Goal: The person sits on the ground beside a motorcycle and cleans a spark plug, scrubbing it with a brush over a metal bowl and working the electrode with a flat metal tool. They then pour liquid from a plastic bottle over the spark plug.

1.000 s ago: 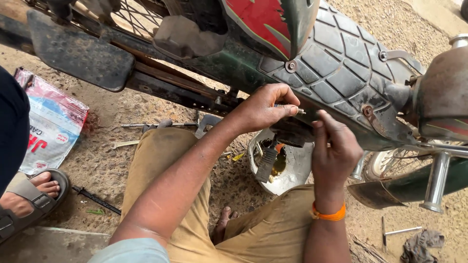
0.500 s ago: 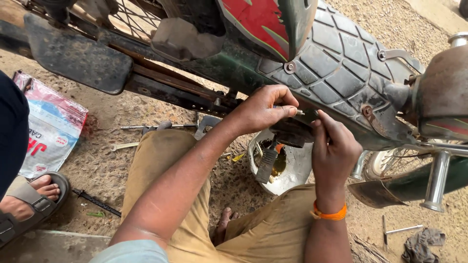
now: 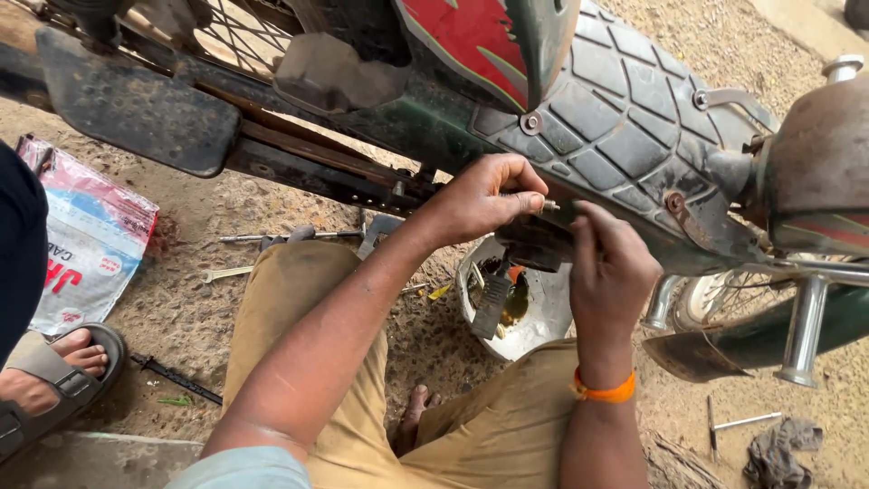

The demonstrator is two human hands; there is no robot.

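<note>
I squat beside a motorcycle with a grey patterned seat and a red and green side panel. My left hand pinches a small metal bolt at the frame just under the seat edge. My right hand, with an orange band at the wrist, has its fingers closed against a dark part right below that spot. What exactly the right fingers grip is hidden. Under both hands sits a white bowl with oily liquid and a black footpeg-like piece inside.
On the sandy ground lie a spanner, a long rod tool, a black bolt and a printed plastic bag. Another person's sandalled foot is at the left. A chrome tube, rag and small rod are at right.
Both hands stay at the same spot under the seat; the left fingers have shifted slightly on the bolt. Nothing else has moved.
</note>
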